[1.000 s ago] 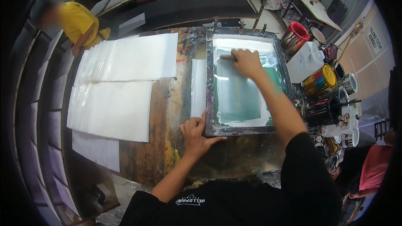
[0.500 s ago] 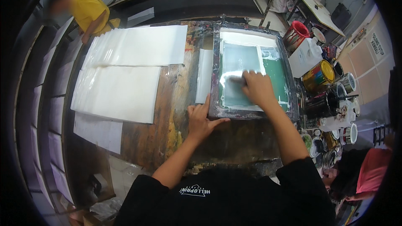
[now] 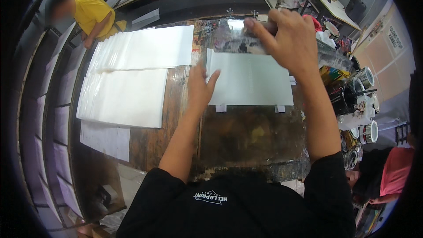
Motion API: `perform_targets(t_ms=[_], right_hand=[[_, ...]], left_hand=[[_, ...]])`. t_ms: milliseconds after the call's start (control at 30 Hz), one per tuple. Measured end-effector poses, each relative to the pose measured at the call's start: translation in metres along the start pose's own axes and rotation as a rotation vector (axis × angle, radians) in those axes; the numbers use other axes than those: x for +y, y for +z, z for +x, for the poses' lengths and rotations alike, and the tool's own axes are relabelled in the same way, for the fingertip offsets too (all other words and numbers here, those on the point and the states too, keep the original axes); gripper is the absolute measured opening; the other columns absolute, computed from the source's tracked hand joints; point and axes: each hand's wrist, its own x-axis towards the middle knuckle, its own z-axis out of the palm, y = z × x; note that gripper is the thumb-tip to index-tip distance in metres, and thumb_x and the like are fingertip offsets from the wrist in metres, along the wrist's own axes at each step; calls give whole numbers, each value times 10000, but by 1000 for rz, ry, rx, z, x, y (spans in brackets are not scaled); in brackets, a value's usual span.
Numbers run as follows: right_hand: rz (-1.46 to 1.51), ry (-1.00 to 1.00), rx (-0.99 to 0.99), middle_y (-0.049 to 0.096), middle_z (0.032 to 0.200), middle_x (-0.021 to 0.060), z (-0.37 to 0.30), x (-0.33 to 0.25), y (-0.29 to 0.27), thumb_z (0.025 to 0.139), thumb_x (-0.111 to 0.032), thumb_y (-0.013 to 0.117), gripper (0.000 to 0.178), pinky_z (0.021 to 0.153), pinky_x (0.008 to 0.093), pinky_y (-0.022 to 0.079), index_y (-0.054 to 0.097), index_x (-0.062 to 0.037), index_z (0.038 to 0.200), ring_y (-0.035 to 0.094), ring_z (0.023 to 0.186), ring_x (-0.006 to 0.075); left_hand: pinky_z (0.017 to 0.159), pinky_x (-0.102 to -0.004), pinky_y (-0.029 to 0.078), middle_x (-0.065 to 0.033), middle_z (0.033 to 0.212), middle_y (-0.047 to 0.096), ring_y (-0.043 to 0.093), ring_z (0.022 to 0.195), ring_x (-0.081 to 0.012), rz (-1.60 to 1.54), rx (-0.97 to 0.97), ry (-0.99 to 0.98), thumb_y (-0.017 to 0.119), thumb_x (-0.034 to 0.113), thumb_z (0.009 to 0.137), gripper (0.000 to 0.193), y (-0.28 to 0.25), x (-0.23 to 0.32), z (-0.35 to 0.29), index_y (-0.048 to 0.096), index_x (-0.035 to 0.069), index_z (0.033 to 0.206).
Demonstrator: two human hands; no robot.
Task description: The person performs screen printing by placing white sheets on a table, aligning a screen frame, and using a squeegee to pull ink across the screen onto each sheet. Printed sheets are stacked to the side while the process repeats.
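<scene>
A screen printing frame (image 3: pixel 240 47) is tilted up at its near side over the table. My right hand (image 3: pixel 293 39) is closed at this raised edge. Between its thumb and fingers shows a brown piece, apparently the squeegee (image 3: pixel 270 27); the fingers' far side is hidden. Under the frame lies a pale sheet (image 3: pixel 251 79) with a faint print, small white tabs (image 3: pixel 220 108) along its edges. My left hand (image 3: pixel 200 88) is open, slightly blurred, fingers apart beside the sheet's left edge. It holds nothing.
Stacked white sheets (image 3: pixel 128 97) cover the table's left side. Paint cans (image 3: pixel 343 99) and jars crowd the right edge. A person in a yellow shirt (image 3: pixel 92 13) stands at the far left, another in a red top (image 3: pixel 396 172) at lower right. Racks (image 3: pixel 57 128) line the left.
The screen frame, flat before, is now lifted at its near side, baring the sheet. My right hand has moved up and away from me; my left hand has left the frame's corner and moved leftward.
</scene>
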Motion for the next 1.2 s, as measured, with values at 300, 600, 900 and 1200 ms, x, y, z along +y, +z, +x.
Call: perform_targets(t_ms=[300,600,900,1200], right_hand=[[138,142,-149,703,713,257,61,15,-8,978,-724,518,857,729,491,548,717,63,705,710,719,395],[116,142,-170,707,698,249,69,22,-8,974,-714,531,810,740,501,573,771,25,746,734,745,405],[71,-7,-7,696,689,132,44,14,11,962,-771,529,803,682,450,536,745,-30,743,683,663,340],[7,-21,-4,721,755,149,16,19,9,988,-722,550,744,740,484,540,730,-25,801,711,739,353]], left_hand=[[808,-452,538,-170,957,678,676,902,-328,202,-34,-99,730,111,929,303,31,-35,-26,712,-13,1206],[726,-325,560,-114,881,750,694,799,-157,-235,-13,-280,790,125,920,407,-41,-7,48,701,12,1301],[877,-388,575,-143,1018,751,726,907,-280,1089,426,123,833,268,931,689,-179,-166,14,556,-39,1482],[1075,-458,519,-245,1472,612,645,1283,-352,-116,-438,96,799,502,927,836,4,85,-22,520,-19,1518]])
